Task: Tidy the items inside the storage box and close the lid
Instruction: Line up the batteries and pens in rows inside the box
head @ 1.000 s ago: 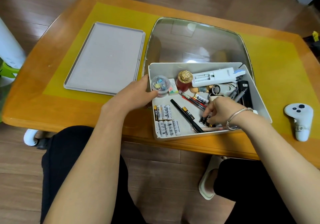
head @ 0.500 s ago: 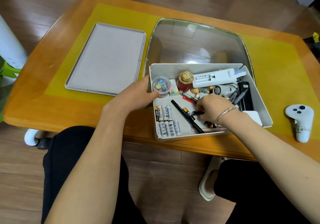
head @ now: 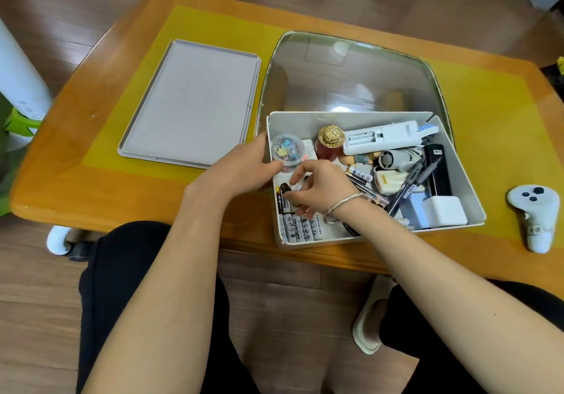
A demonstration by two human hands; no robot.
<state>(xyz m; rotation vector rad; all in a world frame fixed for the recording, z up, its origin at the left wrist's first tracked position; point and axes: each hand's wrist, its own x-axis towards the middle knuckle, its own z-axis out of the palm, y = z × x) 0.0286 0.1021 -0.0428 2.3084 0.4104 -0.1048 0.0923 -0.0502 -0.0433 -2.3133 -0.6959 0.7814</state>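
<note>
Batteries [head: 300, 226] lie in rows at the storage box's [head: 464, 180] near-left corner on the worktop [head: 128, 189], where the right hand [head: 317, 189] pinches a dark battery [head: 285, 190]. Left hand [head: 241, 165] grips the box's left wall; the lid [head: 192, 103] lies flat beside it.

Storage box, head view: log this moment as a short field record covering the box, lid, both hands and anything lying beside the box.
box: white storage box, open, cluttered
lid: grey lid flat on the table, left of the box
left hand: left hand grips the box's left wall
right hand: right hand pinches a dark battery over the battery row
beside box: white controller on the right
</note>
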